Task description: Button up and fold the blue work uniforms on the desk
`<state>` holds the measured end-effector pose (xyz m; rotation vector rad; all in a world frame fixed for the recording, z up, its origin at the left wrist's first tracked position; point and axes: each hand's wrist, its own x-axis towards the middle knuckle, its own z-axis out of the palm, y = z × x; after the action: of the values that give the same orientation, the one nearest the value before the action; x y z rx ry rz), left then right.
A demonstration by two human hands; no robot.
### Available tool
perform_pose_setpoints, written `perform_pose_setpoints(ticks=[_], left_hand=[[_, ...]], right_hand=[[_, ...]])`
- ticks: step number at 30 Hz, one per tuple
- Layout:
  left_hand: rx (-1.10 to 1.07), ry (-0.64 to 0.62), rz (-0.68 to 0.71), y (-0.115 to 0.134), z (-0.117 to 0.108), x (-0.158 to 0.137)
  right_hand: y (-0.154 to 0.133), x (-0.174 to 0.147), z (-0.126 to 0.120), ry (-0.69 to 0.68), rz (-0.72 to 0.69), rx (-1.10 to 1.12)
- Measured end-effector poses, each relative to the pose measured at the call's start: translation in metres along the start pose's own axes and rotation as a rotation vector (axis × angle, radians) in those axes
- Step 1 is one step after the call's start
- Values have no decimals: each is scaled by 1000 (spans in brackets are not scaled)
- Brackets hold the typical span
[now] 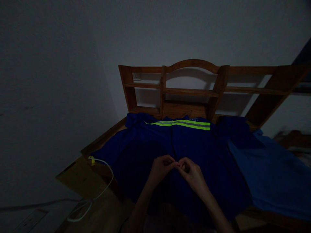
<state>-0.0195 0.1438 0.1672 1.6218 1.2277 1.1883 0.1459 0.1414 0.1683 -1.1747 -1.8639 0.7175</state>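
A dark blue work jacket lies spread out, front up, with yellow-green and grey reflective stripes across its chest. Down its middle runs the front opening. Over that line, below the stripes, my left hand and my right hand meet with their fingertips nearly touching. Thumb and forefinger of each are pinched together on the jacket's front edge. Dim light hides whether a button or zip part lies between the fingertips.
A lighter blue cloth lies at the right, partly beside the jacket. Behind stands a wooden shelf rack against the wall. A white cable hangs at the left near a yellowish box.
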Motion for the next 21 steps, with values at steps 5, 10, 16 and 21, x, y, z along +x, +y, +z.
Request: perform_pose_setpoints(ticks=[5, 10, 16, 21], left_hand=[[-12, -15, -4, 0, -1, 2], [-25, -29, -11, 0, -3, 2], [-6, -35, -11, -3, -4, 3], [-19, -26, -25, -4, -3, 3]], right_hand=[[-6, -3, 2, -18, -61, -42], [-11, -7, 5, 1, -128, -166], [-13, -8, 6, -29, -143, -280], [-11, -6, 10, -69, -175, -458]])
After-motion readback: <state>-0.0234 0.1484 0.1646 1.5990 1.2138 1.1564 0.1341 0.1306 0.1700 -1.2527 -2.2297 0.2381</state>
